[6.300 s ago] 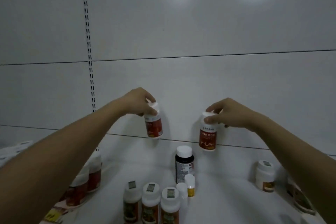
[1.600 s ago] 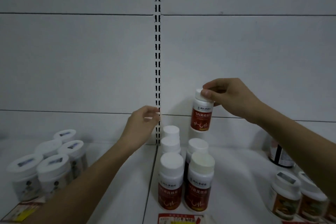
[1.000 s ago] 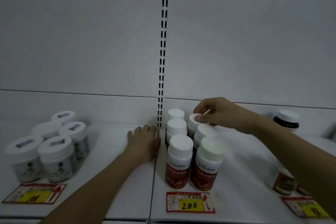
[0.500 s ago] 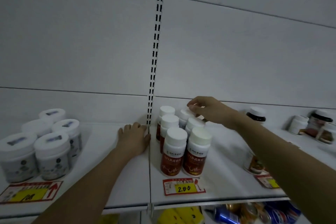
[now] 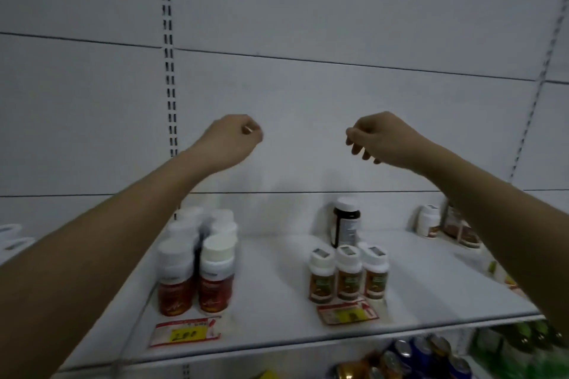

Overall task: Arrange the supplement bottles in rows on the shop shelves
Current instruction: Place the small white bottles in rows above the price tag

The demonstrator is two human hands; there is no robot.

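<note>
Both my hands hang in the air above the white shelf [image 5: 277, 295] and hold nothing. My left hand [image 5: 231, 140] has its fingers curled under, above the red-labelled bottles. My right hand [image 5: 381, 138] has its fingers hanging loosely curled, above the dark bottle [image 5: 346, 221]. The red-labelled white-capped bottles [image 5: 197, 274] stand in two rows running from front to back at the shelf's left. Three small brown-labelled bottles [image 5: 348, 277] stand side by side to their right, in front of the dark bottle.
A small white bottle [image 5: 429, 221] and other packs stand at the back right, partly behind my right arm. Price tags [image 5: 184, 332] lie along the shelf's front edge. Cans [image 5: 415, 357] and green bottles [image 5: 523, 344] fill the shelf below. A slotted upright [image 5: 168, 71] runs up the back panel.
My right hand has let go of the back red-labelled bottle and lifted away. My left hand has risen off the shelf. Both are now raised and my view has swung right.
</note>
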